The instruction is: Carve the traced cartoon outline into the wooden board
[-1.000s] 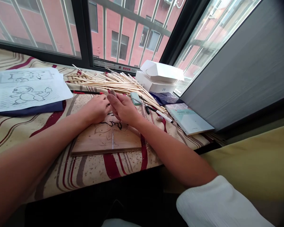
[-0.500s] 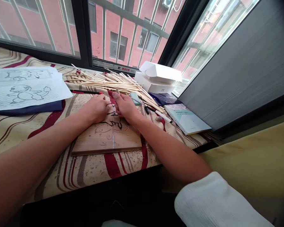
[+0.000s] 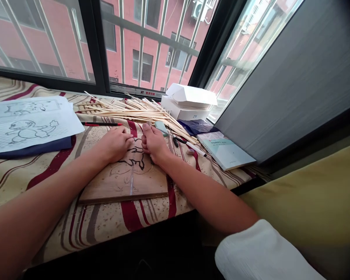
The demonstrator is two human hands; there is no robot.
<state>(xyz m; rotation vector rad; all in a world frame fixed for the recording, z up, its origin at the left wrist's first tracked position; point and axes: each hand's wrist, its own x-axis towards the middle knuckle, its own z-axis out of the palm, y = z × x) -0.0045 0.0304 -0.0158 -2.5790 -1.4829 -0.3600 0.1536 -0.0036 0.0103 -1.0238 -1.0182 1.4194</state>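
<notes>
A wooden board [image 3: 105, 188] with black painted marks and faint drawn lines lies on the striped cloth before me. My left hand [image 3: 116, 144] rests on its far left part, fingers curled and pressed together; what is under them is hidden. Just to the right, my right hand [image 3: 154, 143] is closed in a fist over the far part of the board, thumb on top. Something small and greyish seems to stick out by the thumb, too little to name. A narrow gap separates the hands, with black strokes showing between them.
Printed drawings [image 3: 32, 124] lie at left, near a black and red pen [image 3: 102, 124]. Thin wooden strips [image 3: 134, 111] are heaped behind my hands. A white box [image 3: 189, 103], a black and white marker [image 3: 196, 148] and a book [image 3: 226, 149] lie right. Crumbs dot the cloth [image 3: 105, 221].
The camera view has shifted, so the scene sits lower and a little further left. My right hand has drawn slightly apart from my left, uncovering more black strokes between them.
</notes>
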